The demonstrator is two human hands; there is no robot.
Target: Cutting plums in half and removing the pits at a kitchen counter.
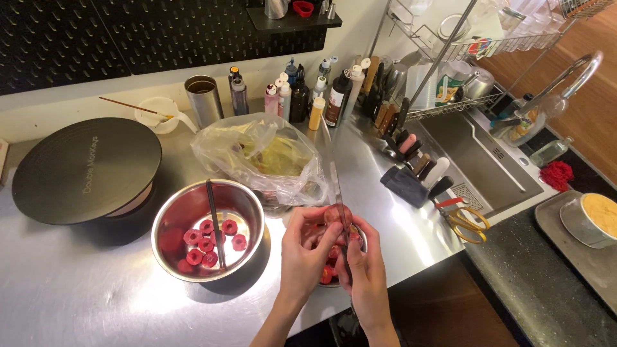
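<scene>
**Coring a red fruit over the near bowl**

Both hands near edge, centre-right. Left hand [307, 247] curled, fingertips pinching a small round red fruit [335, 214] from the left side. Right hand [366, 263] closed round the lower end of a thin metal tube [337, 186], tube standing roughly upright, passing against or through the fruit; exact entry point hidden by fingers. Under the hands, a small bowl [329, 277], mostly covered, red pieces showing inside.

Left of hands: steel bowl [246, 193] on the worktop [77, 289], holding several hollowed red fruits [207, 243] and a dark stick-like tool [215, 222] leaning across. Far behind: clear plastic bag [257, 151] with yellowish contents. Far left: black turntable [87, 168]. Far row of small bottles [302, 93], metal cup [204, 99], white dish with brush [157, 114]. Right: knife block [411, 173], yellow-handled scissors [464, 222], sink [482, 160] with tap.

Step, judged: mid-coring of one fruit, held just above the small bowl. Next move likely calls for steady pinch with left, straight push or twist of tube along fruit's axis, keeping fingertips off the tube end; cored fruit would then need moving left to the steel bowl.
</scene>
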